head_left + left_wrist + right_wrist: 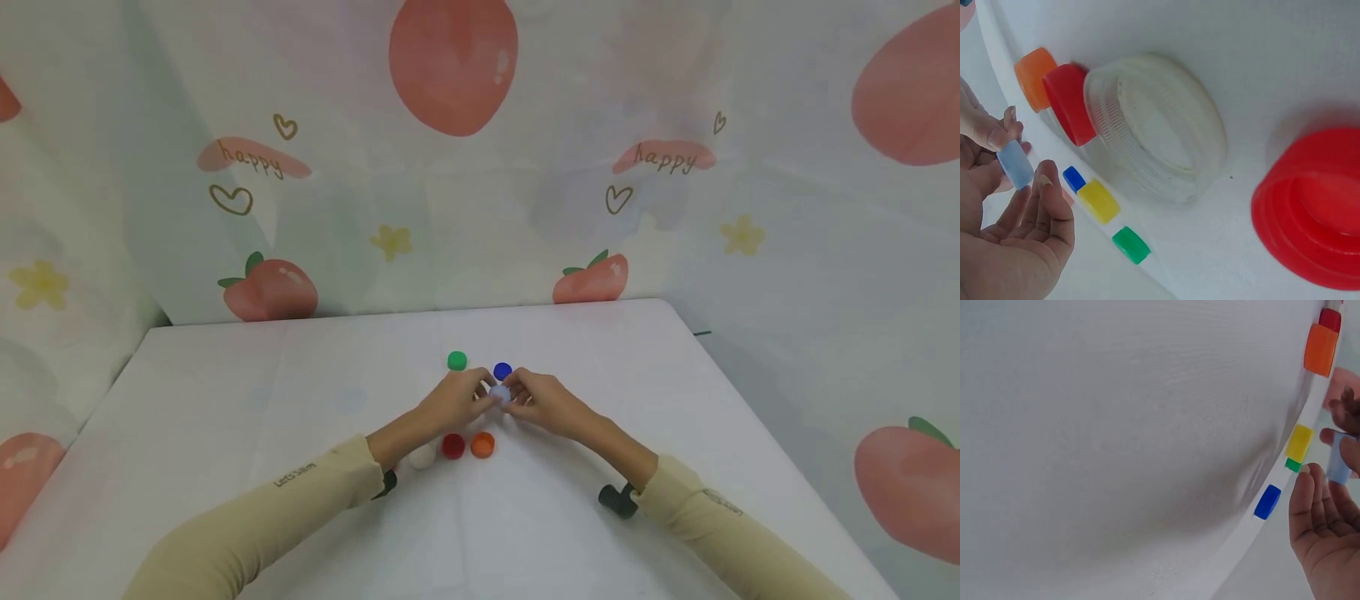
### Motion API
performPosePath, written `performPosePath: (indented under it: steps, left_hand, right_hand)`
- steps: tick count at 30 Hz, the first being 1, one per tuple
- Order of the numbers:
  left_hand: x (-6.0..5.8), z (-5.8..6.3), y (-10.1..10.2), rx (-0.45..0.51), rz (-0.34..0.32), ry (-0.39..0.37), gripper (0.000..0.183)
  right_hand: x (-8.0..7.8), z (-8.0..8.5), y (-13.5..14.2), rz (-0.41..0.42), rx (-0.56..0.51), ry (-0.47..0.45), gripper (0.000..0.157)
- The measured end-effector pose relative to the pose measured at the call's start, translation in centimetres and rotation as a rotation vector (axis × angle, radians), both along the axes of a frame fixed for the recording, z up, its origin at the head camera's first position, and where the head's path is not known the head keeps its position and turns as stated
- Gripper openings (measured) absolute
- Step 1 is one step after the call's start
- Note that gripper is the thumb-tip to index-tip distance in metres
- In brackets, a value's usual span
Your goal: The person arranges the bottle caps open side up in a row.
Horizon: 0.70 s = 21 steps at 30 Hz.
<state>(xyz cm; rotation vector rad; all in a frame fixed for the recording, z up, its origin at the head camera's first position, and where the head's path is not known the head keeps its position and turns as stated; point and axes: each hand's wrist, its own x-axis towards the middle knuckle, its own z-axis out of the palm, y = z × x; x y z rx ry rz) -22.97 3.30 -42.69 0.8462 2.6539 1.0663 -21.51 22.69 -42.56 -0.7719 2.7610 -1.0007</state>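
Observation:
A light blue bottle cap [500,394] is held up between both hands, over the middle of the table. My left hand [456,400] pinches it from the left, thumb and fingertips at its edge. From the other side my right hand [547,403] grips it too, its thumb [1352,453] lying against the cap. Behind the hands are a green cap [457,361] and a blue cap [502,371]. A yellow cap [1099,201] shows in the wrist views, while the hands hide it from the head view.
Nearer the body stand a red cap [453,446], an orange cap [483,445] and a clear whitish lid [422,455]. Close to the left wrist lies a larger red cap [1316,209]. A white cloth covers the table [225,400]; a printed curtain [480,208] hangs behind.

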Motion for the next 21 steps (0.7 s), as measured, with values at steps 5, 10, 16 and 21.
performPosePath:
  steps: [5, 10, 16, 21]
  left_hand:
    - [0.1, 0.3, 0.0, 0.05, 0.005, -0.003, 0.021]
    - [0.1, 0.4, 0.1, 0.072, -0.006, -0.003, 0.022]
    - [0.2, 0.9, 0.2, 0.049, -0.033, 0.035, 0.025]
    - [0.5, 1.1, 0.4, 0.055, -0.056, 0.049, 0.022]
  right_hand:
    - [0.5, 0.1, 0.1, 0.007, -0.014, 0.048, 0.031]
    - [0.8, 0.3, 0.3, -0.015, -0.036, 0.053, 0.032]
    - [1.1, 0.1, 0.7, -0.045, -0.094, 0.071, 0.031]
    - [1.5, 0.1, 1.0, -0.051, -0.169, 0.011, 0.025]
